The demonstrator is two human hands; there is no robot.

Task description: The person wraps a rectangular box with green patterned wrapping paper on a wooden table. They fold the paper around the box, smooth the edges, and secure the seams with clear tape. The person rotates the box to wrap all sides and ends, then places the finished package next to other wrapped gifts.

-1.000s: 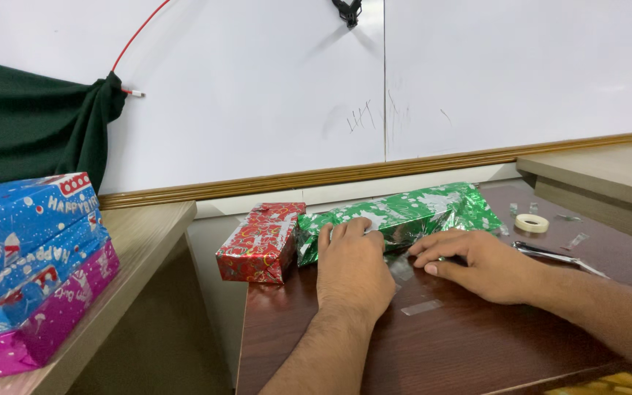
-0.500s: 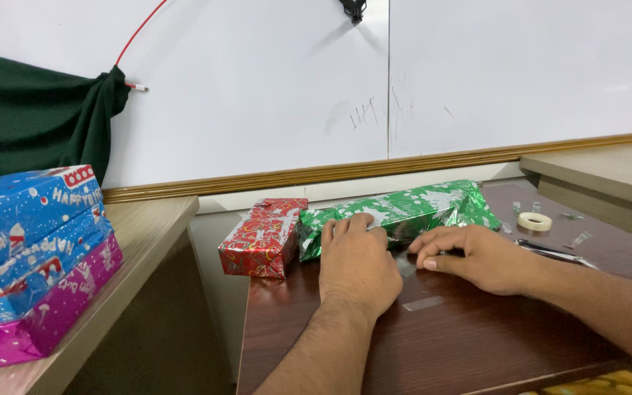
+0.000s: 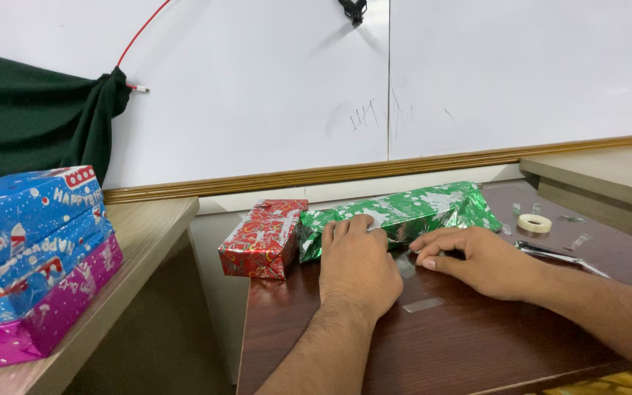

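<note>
A long parcel in shiny green wrapping paper (image 3: 411, 208) lies on the dark wooden table (image 3: 462, 344). My left hand (image 3: 356, 267) lies flat on the table with its fingers pressing the parcel's near side. My right hand (image 3: 477, 260) rests beside it, fingertips against the parcel's lower edge near a strip of clear tape (image 3: 405, 265). Another loose tape strip (image 3: 423, 304) lies on the table between my hands.
A red wrapped box (image 3: 263, 238) touches the green parcel's left end. A roll of tape (image 3: 535, 222) and scissors (image 3: 557, 254) lie at the right. Blue and pink wrapped boxes (image 3: 31, 256) are stacked on the left shelf. A whiteboard stands behind.
My right hand has slid slightly left along the parcel's lower edge. The view shifted a little; my left hand stays pressed on the parcel.
</note>
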